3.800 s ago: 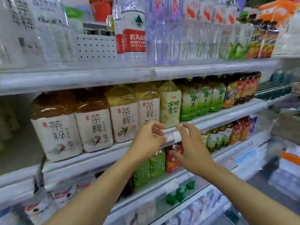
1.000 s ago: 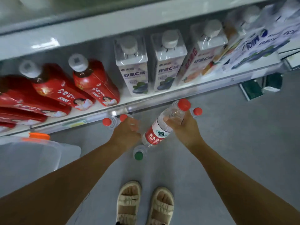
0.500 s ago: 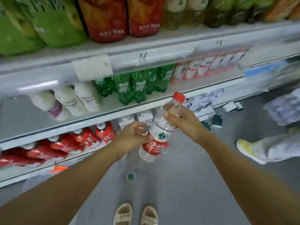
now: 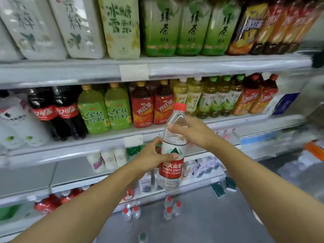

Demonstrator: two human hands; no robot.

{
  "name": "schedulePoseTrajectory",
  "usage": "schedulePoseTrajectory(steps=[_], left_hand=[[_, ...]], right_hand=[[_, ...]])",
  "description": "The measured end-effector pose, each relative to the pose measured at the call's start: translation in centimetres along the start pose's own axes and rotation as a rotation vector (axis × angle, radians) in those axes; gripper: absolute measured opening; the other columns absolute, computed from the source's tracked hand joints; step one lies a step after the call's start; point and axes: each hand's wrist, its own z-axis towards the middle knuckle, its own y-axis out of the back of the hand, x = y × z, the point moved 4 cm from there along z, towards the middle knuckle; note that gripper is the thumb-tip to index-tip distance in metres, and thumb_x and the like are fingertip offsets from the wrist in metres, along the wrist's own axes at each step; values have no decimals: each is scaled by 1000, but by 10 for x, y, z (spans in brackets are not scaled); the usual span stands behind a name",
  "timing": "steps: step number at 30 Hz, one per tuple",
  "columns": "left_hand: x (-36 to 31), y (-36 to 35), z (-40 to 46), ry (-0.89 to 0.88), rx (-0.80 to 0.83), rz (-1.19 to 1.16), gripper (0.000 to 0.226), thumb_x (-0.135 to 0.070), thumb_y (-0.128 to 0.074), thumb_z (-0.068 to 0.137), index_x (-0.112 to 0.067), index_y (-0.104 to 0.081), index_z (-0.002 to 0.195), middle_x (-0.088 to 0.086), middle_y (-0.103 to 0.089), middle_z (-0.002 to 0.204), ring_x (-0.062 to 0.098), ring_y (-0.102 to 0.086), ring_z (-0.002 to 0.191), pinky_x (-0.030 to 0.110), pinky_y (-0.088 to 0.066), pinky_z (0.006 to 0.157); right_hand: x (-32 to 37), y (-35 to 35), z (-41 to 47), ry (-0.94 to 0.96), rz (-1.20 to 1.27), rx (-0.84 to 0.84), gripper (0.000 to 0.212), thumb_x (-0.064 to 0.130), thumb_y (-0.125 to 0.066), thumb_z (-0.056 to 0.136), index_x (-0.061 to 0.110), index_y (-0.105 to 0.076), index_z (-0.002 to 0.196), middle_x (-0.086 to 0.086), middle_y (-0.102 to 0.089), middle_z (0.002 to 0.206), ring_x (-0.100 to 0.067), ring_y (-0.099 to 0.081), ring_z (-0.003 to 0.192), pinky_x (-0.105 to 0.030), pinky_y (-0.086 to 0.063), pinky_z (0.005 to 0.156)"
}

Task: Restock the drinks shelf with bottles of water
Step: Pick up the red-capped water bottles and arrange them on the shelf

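A clear water bottle [image 4: 172, 172] with a red cap and a red-and-white label is held upright in front of the drinks shelves. My left hand [image 4: 150, 157] grips it around the label, thumb across the front. My right hand [image 4: 194, 133] holds its shoulder just below the cap. Several more red-capped water bottles [image 4: 169, 208] stand on the grey floor below, near the bottom shelf.
The shelves [image 4: 157, 67] are packed: large tea bottles on top, cola [image 4: 54, 111], green and red tea bottles in the middle, small white bottles and cartons lower down. A green-capped bottle [image 4: 142, 237] lies on the floor. Shrink-wrapped packs sit at the right.
The view has swung up from the floor to the middle shelves. The bottle has risen with both hands and now stands upright rather than tilted.
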Motion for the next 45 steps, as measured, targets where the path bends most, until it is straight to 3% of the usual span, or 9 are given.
schedulePoseTrajectory(steps=[3, 8, 11, 14, 22, 27, 32, 38, 45], left_hand=[[-34, 13, -20, -55, -48, -43, 53, -15, -78, 75, -25, -52, 120, 6, -63, 117, 23, -64, 102, 36, -55, 82], [-88, 44, -51, -169, -145, -39, 51, -15, -76, 77, -24, -52, 120, 0, -64, 109, 17, -63, 97, 34, -54, 80], [-119, 70, -71, -240, -218, -48, 46, -13, -74, 77, -23, -53, 117, -3, -65, 103, 13, -64, 91, 30, -54, 75], [-147, 102, -91, -290, -284, -31, 47, -17, -76, 77, -24, -55, 118, 1, -66, 108, 20, -65, 96, 41, -55, 83], [-215, 195, -133, -413, -379, -29, 43, -20, -74, 78, -20, -54, 117, 3, -64, 109, 19, -64, 92, 34, -53, 73], [-248, 250, -156, -487, -372, -31, 27, -18, -72, 80, -28, -53, 96, -3, -65, 96, 14, -64, 84, 29, -51, 64], [-274, 297, -174, -530, -363, 25, 32, -21, -73, 80, -24, -54, 106, -3, -66, 98, 12, -66, 82, 23, -51, 58], [-315, 333, -183, -556, -316, 29, 42, -22, -73, 79, -22, -51, 115, 1, -66, 102, 17, -67, 86, 32, -56, 72], [-397, 351, -193, -671, -360, 56, 43, -24, -68, 83, -11, -51, 120, 2, -66, 92, 12, -63, 75, 26, -47, 58]], right_hand=[[47, 14, -8, 115, -67, 2, 36, 53, -63, 80, 26, -65, 103, 7, -69, 105, -10, -63, 98, -41, -49, 92], [124, 24, -15, 295, -108, -64, 10, 40, -62, 87, 33, -56, 86, 10, -65, 97, -7, -61, 88, -30, -51, 79], [159, 24, -7, 316, -84, -76, 29, 54, -57, 84, 33, -51, 103, 12, -60, 106, -4, -58, 93, -27, -48, 76], [199, 26, -2, 350, -34, -94, 58, 71, -52, 76, 27, -51, 115, 10, -60, 113, -9, -57, 104, -38, -49, 91], [294, 25, 11, 490, -230, -277, 52, 36, -62, 87, 24, -42, 133, 6, -48, 135, -7, -45, 118, -24, -35, 96], [343, 2, 24, 509, -337, -416, 61, 35, -65, 85, 22, -38, 138, 3, -40, 141, -12, -38, 128, -31, -34, 107], [378, -19, 38, 505, -405, -519, 61, 36, -64, 86, 24, -35, 139, 4, -37, 142, -12, -34, 130, -29, -29, 105], [402, -31, 52, 478, -413, -554, 62, 38, -64, 87, 26, -33, 139, 5, -34, 142, -10, -32, 129, -30, -29, 108], [424, -26, 65, 514, -464, -578, 65, 37, -63, 87, 24, -30, 141, 5, -32, 144, -12, -27, 133, -31, -26, 111]])
